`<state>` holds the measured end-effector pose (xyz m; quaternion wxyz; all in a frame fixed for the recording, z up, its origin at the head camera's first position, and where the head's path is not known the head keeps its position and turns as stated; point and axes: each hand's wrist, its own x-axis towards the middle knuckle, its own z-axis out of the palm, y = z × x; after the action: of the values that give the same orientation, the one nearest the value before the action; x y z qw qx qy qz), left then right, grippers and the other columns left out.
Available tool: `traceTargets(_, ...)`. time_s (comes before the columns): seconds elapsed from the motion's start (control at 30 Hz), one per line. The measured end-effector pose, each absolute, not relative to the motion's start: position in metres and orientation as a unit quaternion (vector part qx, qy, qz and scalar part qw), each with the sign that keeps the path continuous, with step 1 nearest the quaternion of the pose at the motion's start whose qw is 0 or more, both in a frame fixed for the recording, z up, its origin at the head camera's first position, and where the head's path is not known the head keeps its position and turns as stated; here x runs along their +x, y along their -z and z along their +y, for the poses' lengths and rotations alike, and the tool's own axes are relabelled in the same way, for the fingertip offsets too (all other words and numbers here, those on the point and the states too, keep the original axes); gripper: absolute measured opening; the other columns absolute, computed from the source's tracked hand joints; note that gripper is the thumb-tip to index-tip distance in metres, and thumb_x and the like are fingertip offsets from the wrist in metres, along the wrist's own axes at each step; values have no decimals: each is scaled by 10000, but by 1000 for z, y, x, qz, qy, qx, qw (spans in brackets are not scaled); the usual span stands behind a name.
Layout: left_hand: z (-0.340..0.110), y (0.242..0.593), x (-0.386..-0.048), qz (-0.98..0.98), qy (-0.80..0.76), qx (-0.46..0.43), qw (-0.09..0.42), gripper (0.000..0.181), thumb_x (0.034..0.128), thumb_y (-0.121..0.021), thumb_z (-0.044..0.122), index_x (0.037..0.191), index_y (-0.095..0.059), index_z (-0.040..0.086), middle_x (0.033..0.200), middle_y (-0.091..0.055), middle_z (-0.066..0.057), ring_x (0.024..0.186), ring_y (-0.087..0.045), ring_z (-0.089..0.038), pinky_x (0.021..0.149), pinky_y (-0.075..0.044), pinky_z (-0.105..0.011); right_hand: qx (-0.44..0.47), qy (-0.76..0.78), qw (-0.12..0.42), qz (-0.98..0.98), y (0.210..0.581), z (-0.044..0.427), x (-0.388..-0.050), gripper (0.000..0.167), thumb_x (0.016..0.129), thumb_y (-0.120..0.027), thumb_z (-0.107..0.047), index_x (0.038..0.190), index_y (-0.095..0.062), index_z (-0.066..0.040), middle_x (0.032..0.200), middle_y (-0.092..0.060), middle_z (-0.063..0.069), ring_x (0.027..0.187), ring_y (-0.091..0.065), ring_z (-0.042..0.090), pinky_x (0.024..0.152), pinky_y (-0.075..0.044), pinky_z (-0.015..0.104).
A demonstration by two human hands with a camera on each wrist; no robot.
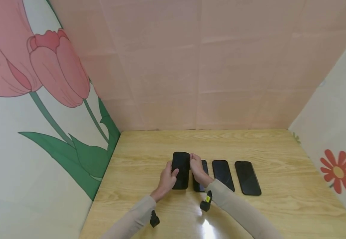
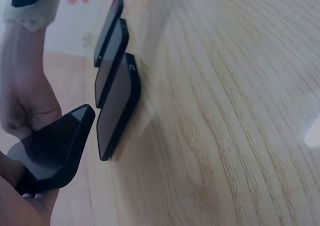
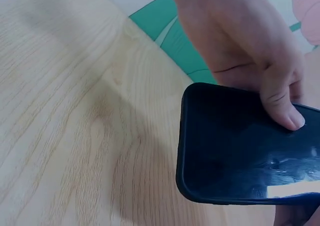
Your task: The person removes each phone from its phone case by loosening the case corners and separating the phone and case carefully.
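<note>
A black smartphone is held up over the wooden table, its dark glossy face showing. My left hand grips it by the left edge, the thumb lying over the face. At the upper right edge my right hand pinches the same phone; in the right wrist view only bits of its fingers show below the case. Three more phones lie in a row to the right: one partly hidden under my right hand, a middle phone and a far-right phone.
The light wooden table meets a pinkish panelled wall at the back. Tulips are painted on the left wall, and a red flower on the right one. A light glare spot lies near the front.
</note>
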<state>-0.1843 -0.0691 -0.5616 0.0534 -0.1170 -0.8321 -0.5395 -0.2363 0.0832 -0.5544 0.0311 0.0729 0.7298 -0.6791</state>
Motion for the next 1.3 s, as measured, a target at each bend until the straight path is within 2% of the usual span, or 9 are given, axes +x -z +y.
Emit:
traceTargets(0.3,-71,563,-187,-823,557,-108,32,218,1010,-550,60,1185,-498,-59,1140,-652,-241,1011,-664,-332,813,-560,-415,63,683,69,724,556,88,-240,370,1090,-348,-210,749,-416,-81,710,-410,39,631,-418,189,594,-358,305)
traceTargets(0.5,-75,562,-188,-817,569,-90,12,230,1012,-553,73,1205,-505,-42,1112,-662,-224,971,-674,-300,785,-567,-410,40,718,119,684,561,92,-247,333,1087,-359,-178,809,-501,-62,859,-555,80,771,-576,221,697,-501,360)
traceTargets(0.63,-77,559,-190,-814,575,-82,8,244,1012,-559,90,1216,-516,-38,1111,-657,-220,965,-673,-291,778,-566,-406,23,728,139,671,561,94,-248,315,1087,-352,-166,964,-604,-22,970,-595,97,839,-603,232,776,-511,407)
traceTargets(0.73,-78,555,-192,-812,578,-80,21,258,1000,-579,85,1207,-523,-59,1096,-648,-233,965,-666,-315,767,-565,-420,5,726,149,671,561,96,-248,337,1092,-352,-207,1128,-618,-2,1057,-601,105,893,-604,236,851,-489,457)
traceTargets(0.83,-79,552,-196,-809,583,-74,31,266,993,-592,80,1204,-526,-67,1083,-650,-233,952,-671,-318,755,-568,-411,-10,729,158,666,562,97,-248,373,1091,-368,-250,1225,-596,14,1090,-599,111,923,-600,236,883,-476,484)
traceTargets(1.0,-78,544,-201,-800,595,-63,42,252,994,-588,76,1191,-524,-67,1074,-662,-251,914,-693,-332,741,-576,-412,-30,725,175,665,567,96,-244,430,1089,-381,-295,1304,-565,29,1100,-605,116,936,-596,238,887,-481,479)
traceTargets(1.17,-77,536,-203,-798,598,-53,55,252,991,-586,75,1189,-517,-65,1081,-653,-266,915,-686,-356,747,-574,-438,-42,716,185,672,574,96,-236,482,1088,-382,-333,1380,-514,27,1199,-585,142,992,-584,250,923,-467,494)
traceTargets(1.3,-78,535,-206,-799,593,-48,82,268,987,-598,80,1188,-511,-74,1071,-652,-283,901,-683,-372,742,-573,-445,-52,714,195,670,578,97,-232,492,1076,-417,-354,1377,-525,20,1224,-584,146,998,-593,246,900,-499,479)
